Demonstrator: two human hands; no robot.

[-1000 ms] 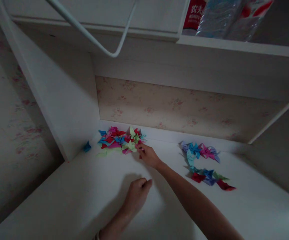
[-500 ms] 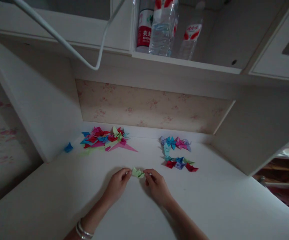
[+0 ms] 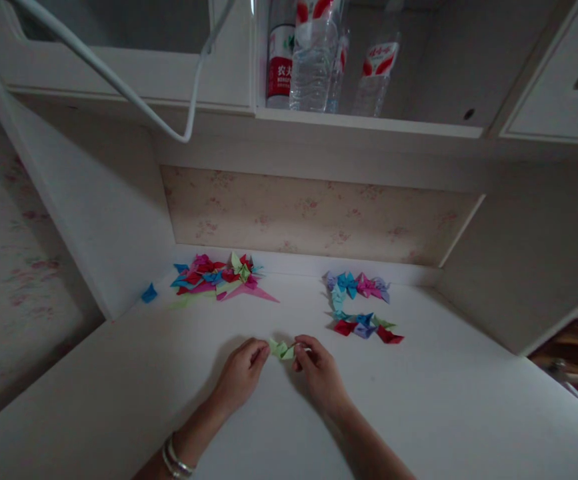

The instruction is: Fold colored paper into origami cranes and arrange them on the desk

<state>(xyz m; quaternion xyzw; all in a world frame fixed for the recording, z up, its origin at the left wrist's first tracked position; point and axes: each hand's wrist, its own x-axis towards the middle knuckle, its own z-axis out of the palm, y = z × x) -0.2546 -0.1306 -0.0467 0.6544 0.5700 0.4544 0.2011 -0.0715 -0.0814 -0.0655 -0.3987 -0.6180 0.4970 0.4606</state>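
Note:
Between my two hands is a small light-green folded paper piece (image 3: 281,349), just above the white desk. My left hand (image 3: 243,370) pinches its left end with thumb and forefinger. At the other end, my right hand (image 3: 319,370) grips the right tip, the fingers curled in. To the far left lies a heap of colourful folded paper pieces (image 3: 213,277) in pink, red, blue and green. On the right, more folded paper pieces (image 3: 363,327) are set out in a bent line, in red, blue, purple and teal.
A single blue folded piece (image 3: 149,293) lies by the left side panel. Overhead, a shelf (image 3: 369,123) holds several plastic bottles (image 3: 313,63). A white bent tube (image 3: 183,137) hangs at upper left. The white desk (image 3: 289,427) spreads below.
The view has shifted slightly. The green paper has turned a little between my fingers, and my right fingers now cover more of its right end.

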